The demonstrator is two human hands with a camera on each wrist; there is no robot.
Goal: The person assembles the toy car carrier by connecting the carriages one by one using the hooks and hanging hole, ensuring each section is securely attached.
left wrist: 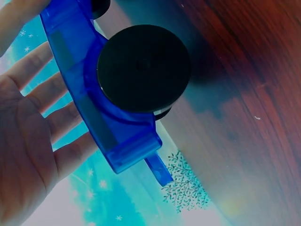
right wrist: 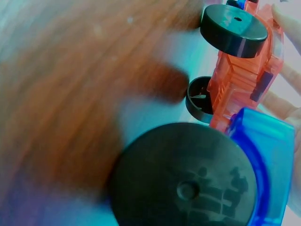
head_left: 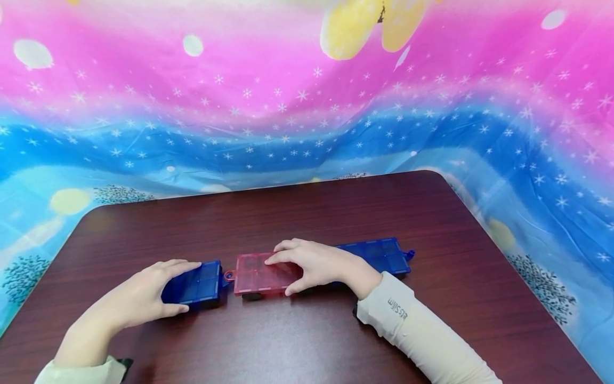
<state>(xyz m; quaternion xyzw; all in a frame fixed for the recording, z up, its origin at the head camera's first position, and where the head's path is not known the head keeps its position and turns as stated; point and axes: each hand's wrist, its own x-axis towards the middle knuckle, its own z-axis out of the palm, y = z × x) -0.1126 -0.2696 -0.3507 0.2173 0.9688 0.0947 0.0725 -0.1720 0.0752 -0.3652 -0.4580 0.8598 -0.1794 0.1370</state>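
three toy wagons in a row, both hands on them

left hand lies over the near blue wagon, fingers on top and thumb at its near edge, clasping it lightly. right hand grips the red wagon at the row's centre, fingers over the top, thumb on the near side. the hands are apart, one wagon each. a second blue wagon sits at three o'clock of the red one, joined to it. a narrow gap separates the red hook from the left blue wagon.

handling, as judged: stiff translucent plastic, light, smooth; black wheels will roll freely, so hold by the long side edges.

surface: dark wood-grain table, glossy. backdrop at twelve o'clock: pink-and-blue starred cloth.
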